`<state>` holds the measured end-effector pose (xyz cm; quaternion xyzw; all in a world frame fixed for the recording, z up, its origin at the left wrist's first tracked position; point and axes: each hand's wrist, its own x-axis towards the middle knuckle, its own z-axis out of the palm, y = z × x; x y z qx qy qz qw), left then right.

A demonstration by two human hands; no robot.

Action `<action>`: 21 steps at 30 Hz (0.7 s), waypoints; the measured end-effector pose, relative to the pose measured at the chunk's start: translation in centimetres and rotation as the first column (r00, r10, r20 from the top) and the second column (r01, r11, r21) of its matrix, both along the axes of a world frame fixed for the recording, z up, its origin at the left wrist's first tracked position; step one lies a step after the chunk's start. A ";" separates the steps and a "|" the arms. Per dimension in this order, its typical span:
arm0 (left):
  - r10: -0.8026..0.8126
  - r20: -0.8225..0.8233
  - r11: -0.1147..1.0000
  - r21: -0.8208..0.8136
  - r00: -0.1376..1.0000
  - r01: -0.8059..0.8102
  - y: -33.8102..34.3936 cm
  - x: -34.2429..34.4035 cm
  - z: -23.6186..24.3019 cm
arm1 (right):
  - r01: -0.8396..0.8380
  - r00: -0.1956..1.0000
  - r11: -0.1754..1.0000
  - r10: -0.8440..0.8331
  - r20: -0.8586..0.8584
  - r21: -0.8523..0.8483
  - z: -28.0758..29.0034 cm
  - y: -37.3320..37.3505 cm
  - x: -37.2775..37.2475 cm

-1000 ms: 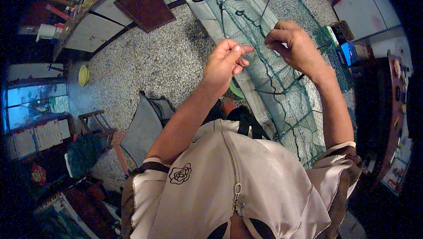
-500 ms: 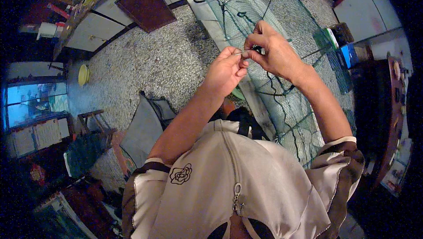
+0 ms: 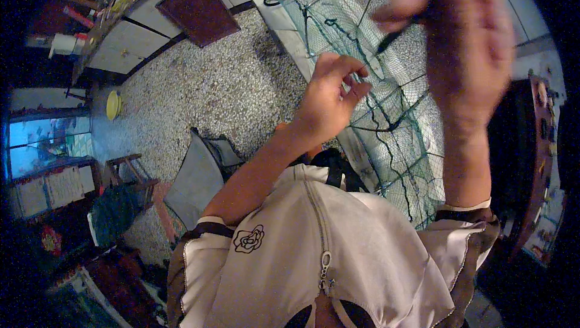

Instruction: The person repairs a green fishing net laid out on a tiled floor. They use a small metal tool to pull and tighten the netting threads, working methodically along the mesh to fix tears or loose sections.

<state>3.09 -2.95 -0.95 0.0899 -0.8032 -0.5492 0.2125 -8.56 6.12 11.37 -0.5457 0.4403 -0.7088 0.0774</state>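
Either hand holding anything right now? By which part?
Can't tell. The left hand has curled fingers in front of the green net, but no held item is discernible; the right hand is too blurred to judge.

Pale cabinets (image 3: 142, 38) and a dark-red panel (image 3: 198, 10) border the speckled floor (image 3: 205, 86), a yellow basin (image 3: 113, 105) at its left.
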 end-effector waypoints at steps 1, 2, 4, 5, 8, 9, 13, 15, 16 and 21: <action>-0.018 0.000 1.000 0.000 1.000 0.018 -0.9 -0.3 -0.6 | 0.028 0.968 1.000 -0.029 0.250 0.007 0.5 2.3 -1.2; -0.035 0.002 0.999 0.006 0.999 0.035 -1.8 -0.5 -1.3 | -0.398 0.807 0.913 0.396 0.438 -0.093 2.1 3.9 -2.8; -0.077 -0.023 0.982 0.170 0.997 0.079 -2.7 -1.0 -1.3 | 0.404 0.817 0.915 -0.370 0.442 0.019 3.3 3.4 0.2; -0.102 0.003 0.958 0.270 0.995 0.098 -2.8 -1.0 -0.5 | 0.637 0.673 0.766 -0.606 0.423 0.085 3.6 3.2 1.1; -0.180 -0.012 0.914 0.369 0.984 0.172 -3.3 -1.7 0.3 | 0.393 0.815 0.916 -0.386 0.433 0.077 3.3 5.4 -1.6; -0.199 -0.014 0.906 0.377 0.980 0.190 -3.5 -1.8 0.5 | 0.088 0.874 0.996 -0.083 0.479 0.012 3.2 6.2 -2.5; -0.255 0.065 0.902 0.376 0.965 0.213 -4.8 -2.2 0.8 | -0.050 0.931 0.998 0.059 0.359 -0.034 2.2 5.3 -2.3; -0.314 0.114 0.893 0.371 0.943 0.253 -5.2 -2.7 1.7 | 0.089 0.940 0.996 -0.089 0.331 0.016 2.1 5.6 -1.7; -0.345 0.138 0.888 0.369 0.928 0.275 -5.4 -3.0 2.2 | 0.157 0.942 0.986 -0.165 0.292 0.053 2.1 6.0 -1.6; -0.565 0.049 0.808 0.233 0.824 0.541 -6.8 -5.1 2.7 | 0.449 0.878 0.831 -0.478 0.007 0.327 0.9 8.1 0.0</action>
